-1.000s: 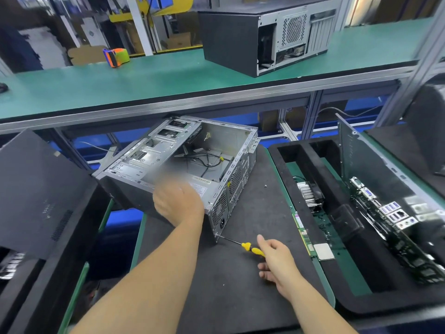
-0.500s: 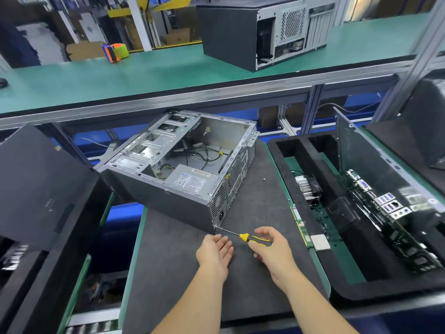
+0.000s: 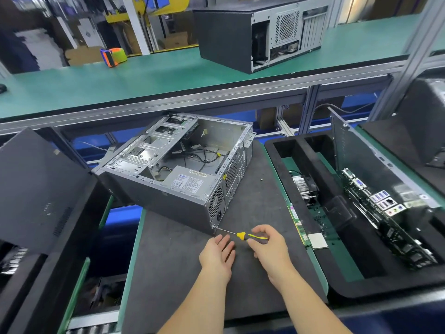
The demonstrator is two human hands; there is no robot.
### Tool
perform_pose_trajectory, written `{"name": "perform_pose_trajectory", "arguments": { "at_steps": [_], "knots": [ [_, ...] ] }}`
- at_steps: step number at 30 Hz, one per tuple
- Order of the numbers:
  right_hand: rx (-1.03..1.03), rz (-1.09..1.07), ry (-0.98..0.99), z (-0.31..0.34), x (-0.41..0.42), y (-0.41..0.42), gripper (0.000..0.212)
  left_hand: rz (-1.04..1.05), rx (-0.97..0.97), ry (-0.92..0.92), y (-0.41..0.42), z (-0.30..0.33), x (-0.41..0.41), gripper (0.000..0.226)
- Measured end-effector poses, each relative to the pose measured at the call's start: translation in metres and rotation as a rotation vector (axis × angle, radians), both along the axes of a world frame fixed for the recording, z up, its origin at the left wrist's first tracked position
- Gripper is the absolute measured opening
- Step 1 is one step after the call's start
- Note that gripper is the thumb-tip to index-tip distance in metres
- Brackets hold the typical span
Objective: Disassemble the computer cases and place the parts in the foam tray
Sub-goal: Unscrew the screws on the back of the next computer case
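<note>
Open computer case lies on its side on the dark mat of the counter, mid-scene, its near right corner toward the person. Power supply sits inside at the near end, loose cables behind it. Foam tray just right of the mat, already holding a motherboard, heatsink, memory stick and a chip.

Right hand grips the screwdriver by its yellow handle, fingers curled round it; tip rests at the case's bottom rear corner, apparently on a screw. Left hand lies flat beside the shaft, fingers straight, holding nothing.

Step looks like backing out a rear screw. Advice: keep the shaft in line with the screw, push in while turning, and let the left hand catch the screw or steady the case.

Screw head itself too small to make out. Left trays are cut off by the frame; motherboard's near end is partly hidden by foam.
</note>
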State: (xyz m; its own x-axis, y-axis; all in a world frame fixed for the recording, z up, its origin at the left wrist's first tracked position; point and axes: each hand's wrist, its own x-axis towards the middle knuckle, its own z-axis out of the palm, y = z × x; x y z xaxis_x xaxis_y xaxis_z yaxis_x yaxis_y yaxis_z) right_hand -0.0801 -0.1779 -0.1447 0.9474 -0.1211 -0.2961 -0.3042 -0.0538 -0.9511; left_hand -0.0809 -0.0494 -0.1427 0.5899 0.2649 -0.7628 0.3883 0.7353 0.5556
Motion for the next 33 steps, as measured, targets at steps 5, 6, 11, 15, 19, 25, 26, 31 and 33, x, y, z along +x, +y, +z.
{"name": "perform_pose_trajectory", "arguments": {
  "at_steps": [5,6,11,15,19,25,26,31,33],
  "knots": [
    [0.053,-0.023,0.087,0.001,0.000,0.004,0.011,-0.039,0.022,-0.007,-0.001,-0.002,-0.005,0.027],
    [0.054,-0.016,0.147,0.001,0.000,0.005,0.014,-0.042,0.020,-0.015,0.000,-0.004,-0.007,0.027],
    [-0.014,0.050,0.214,-0.003,-0.003,0.003,0.027,-0.035,-0.027,-0.071,0.007,-0.010,-0.017,0.029],
    [-0.051,-0.008,0.067,0.000,0.001,0.001,0.008,-0.029,-0.044,-0.096,0.009,-0.012,-0.020,0.028],
    [0.124,-0.021,0.076,-0.001,0.002,0.001,0.022,-0.022,-0.049,-0.104,0.010,-0.012,-0.021,0.028],
    [0.015,-0.001,0.248,0.002,0.004,0.002,0.034,-0.010,-0.033,-0.094,0.008,-0.013,-0.020,0.028],
    [-0.011,0.005,0.235,0.002,0.004,0.001,0.035,-0.008,-0.026,-0.089,0.007,-0.012,-0.019,0.027],
    [-0.098,-0.012,0.073,0.004,0.005,-0.001,0.014,0.070,0.006,-0.032,-0.006,-0.003,-0.009,0.025],
    [-0.085,-0.024,0.027,0.005,0.005,-0.002,0.011,0.125,-0.005,-0.023,-0.012,0.001,-0.003,0.025]
  ]
}}
